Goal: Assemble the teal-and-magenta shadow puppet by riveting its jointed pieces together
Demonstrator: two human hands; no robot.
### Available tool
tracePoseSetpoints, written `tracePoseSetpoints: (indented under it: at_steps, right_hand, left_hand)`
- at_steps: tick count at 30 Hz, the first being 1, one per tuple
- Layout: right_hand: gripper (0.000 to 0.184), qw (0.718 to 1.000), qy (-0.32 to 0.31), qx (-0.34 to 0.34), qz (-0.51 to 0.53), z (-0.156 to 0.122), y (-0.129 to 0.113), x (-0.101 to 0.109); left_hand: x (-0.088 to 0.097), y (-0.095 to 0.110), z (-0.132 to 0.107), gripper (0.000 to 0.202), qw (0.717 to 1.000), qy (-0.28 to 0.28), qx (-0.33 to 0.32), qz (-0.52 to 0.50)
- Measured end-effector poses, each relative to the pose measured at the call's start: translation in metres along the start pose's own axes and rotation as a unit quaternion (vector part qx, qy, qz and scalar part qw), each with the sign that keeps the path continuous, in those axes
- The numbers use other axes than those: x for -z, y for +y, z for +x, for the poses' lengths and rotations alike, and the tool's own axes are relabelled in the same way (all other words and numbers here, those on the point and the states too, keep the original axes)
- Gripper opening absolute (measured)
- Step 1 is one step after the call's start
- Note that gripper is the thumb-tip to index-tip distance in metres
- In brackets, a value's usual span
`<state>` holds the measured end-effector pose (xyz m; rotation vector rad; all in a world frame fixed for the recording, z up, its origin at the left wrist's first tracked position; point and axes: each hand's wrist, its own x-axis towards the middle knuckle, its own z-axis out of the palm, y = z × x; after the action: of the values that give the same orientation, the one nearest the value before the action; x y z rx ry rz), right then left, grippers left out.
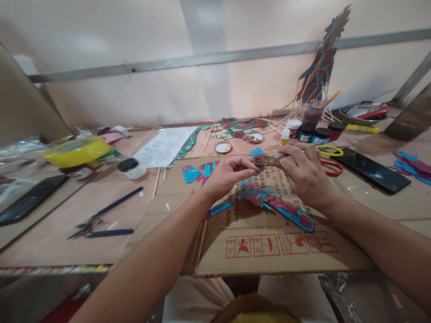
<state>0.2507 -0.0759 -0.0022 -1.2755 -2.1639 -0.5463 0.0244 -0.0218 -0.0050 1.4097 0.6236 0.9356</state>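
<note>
My left hand (232, 174) is closed in a pinch at the fingertips, on a tiny blue piece (257, 169). My right hand (301, 172) is closed around a shiny metal tool (269, 160) whose tip points left, close to my left fingertips; its kind is unclear. A yellow loop handle (336, 149) and a red loop handle (333, 168) show just behind that hand; I cannot tell whether they belong to the tool. Below both hands lies a painted blue and magenta cutout (269, 199) on the cardboard (215, 251). Blue and magenta pieces (191, 174) lie beyond my left wrist.
Pliers (97, 222) with blue handles lie open at left, near a white jar (132, 168). Small dishes (223, 147), paint jars (321, 135) and a glue bottle (284, 137) stand behind. A phone (372, 170) lies at right. A tall painted figure (319, 67) stands on sticks.
</note>
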Motion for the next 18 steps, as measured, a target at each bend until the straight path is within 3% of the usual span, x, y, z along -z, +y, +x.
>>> tracePoseSetpoints:
  at_steps: [6, 12, 18]
  right_hand:
    - [0.026, 1.000, -0.014, 0.021, 0.007, -0.001, 0.005, -0.003]
    - [0.028, 1.000, 0.000, 0.021, 0.004, -0.002, 0.010, -0.006]
    - [0.021, 0.997, 0.030, 0.052, -0.047, 0.000, 0.007, 0.001]
  left_hand:
    - [0.001, 0.004, -0.002, 0.010, 0.999, -0.009, -0.021, 0.046]
    - [0.009, 0.002, 0.000, 0.016, 1.000, -0.011, 0.000, 0.009]
    - [0.016, 0.006, 0.003, 0.017, 0.997, 0.040, -0.042, 0.057]
